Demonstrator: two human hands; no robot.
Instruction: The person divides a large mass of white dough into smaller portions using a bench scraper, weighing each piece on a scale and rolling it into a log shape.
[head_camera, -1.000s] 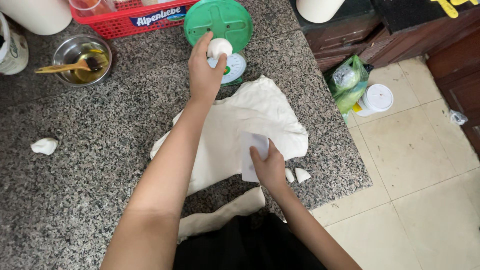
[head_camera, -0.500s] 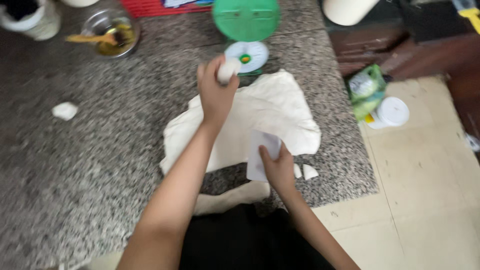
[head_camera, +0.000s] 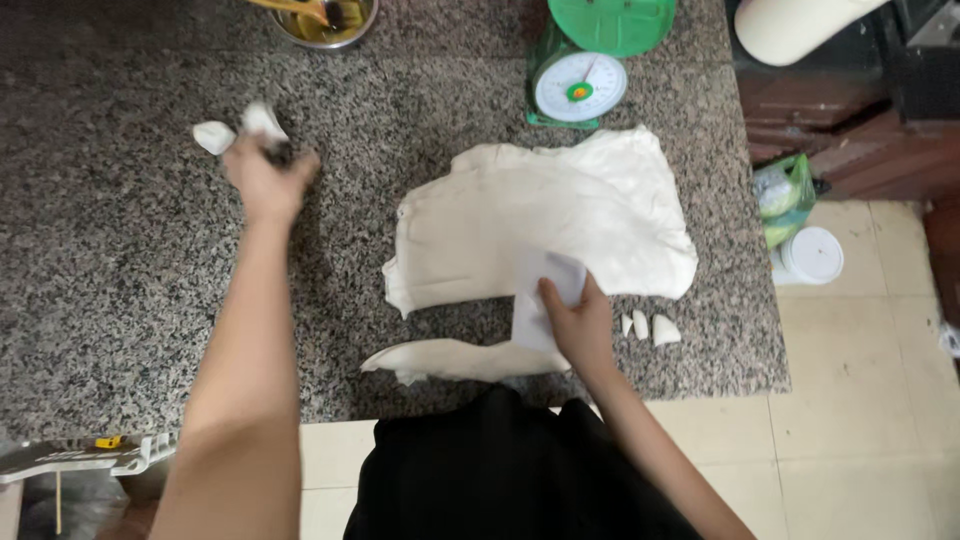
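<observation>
left grip: left hand (head_camera: 265, 175) closed on a small dough ball (head_camera: 262, 120), far left of the desk (head_camera: 120, 300); a second small dough piece (head_camera: 213, 136) lies just beside it on the granite.
right grip: right hand (head_camera: 575, 325) clamped on a white dough scraper (head_camera: 545, 295), blade down at the near edge of the dough sheet (head_camera: 540, 220).
dough sheet: flat, spread mid-desk, just below the scale; a cut strip (head_camera: 460, 358) lies near the front edge, next to the scraper.
offcuts: three small dough bits (head_camera: 650, 327) just right of the right hand.
handling: judged soft, light, tacky, stretches and tears if pulled. Best lifted from under an edge with the scraper; ball pieces cupped loosely, not squeezed.
scale: green kitchen scale (head_camera: 580, 85) with round dial, pan looks bare, at the back of the desk touching or just clear of the sheet, cannot tell.
metal bowl (head_camera: 320, 18): top edge of view, holds yellowish liquid, likely oil, with a brush in it.
floor: white lidded tub (head_camera: 810, 255) and green bag (head_camera: 785, 195) right of the desk; contents hidden.
</observation>
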